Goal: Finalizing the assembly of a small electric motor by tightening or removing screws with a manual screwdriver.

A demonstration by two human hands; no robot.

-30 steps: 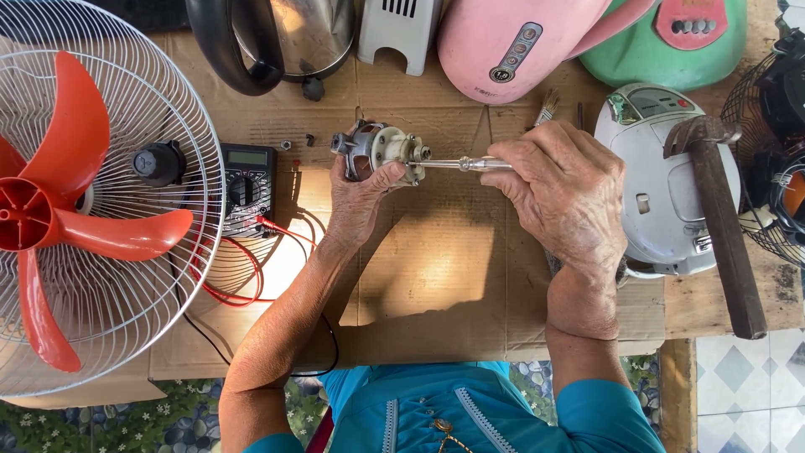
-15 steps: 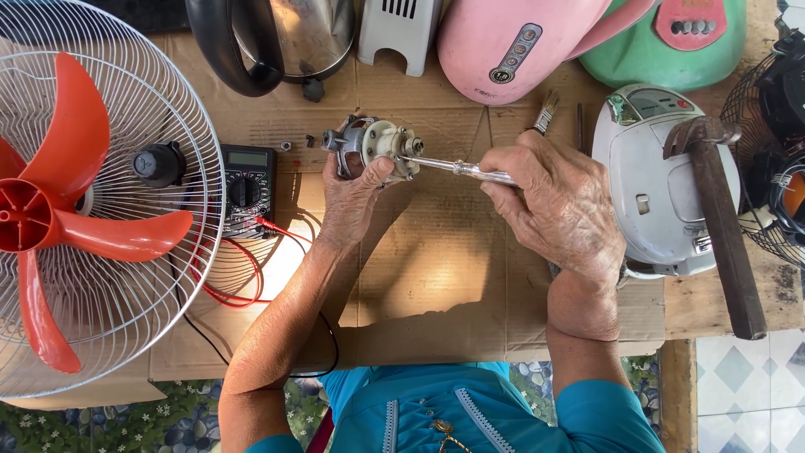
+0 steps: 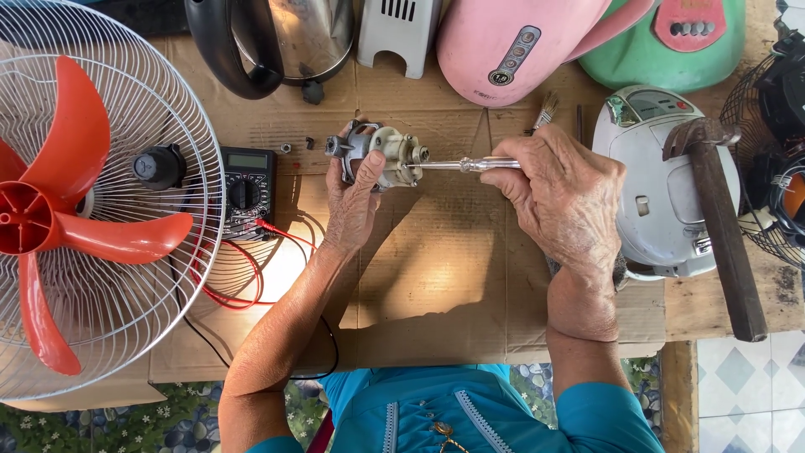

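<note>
My left hand point(image 3: 354, 195) grips a small grey and cream fan motor point(image 3: 379, 151) above a sheet of brown cardboard point(image 3: 436, 277). My right hand point(image 3: 563, 197) is wrapped around a screwdriver point(image 3: 465, 165), whose metal shaft runs left and meets the motor's right side. The screwdriver's handle is hidden inside my fist. Both forearms reach up from the bottom of the view.
A wire fan guard point(image 3: 151, 101) with red blades point(image 3: 59, 218) lies at left, a black multimeter point(image 3: 247, 193) with red and black leads beside it. A kettle point(image 3: 277, 42), pink point(image 3: 520, 42) and green point(image 3: 671, 42) appliances line the back. A white appliance point(image 3: 654, 184) and a hammer point(image 3: 721, 226) lie at right.
The motor and my left hand have shifted slightly, and the screwdriver shaft has levelled out while staying against the motor.
</note>
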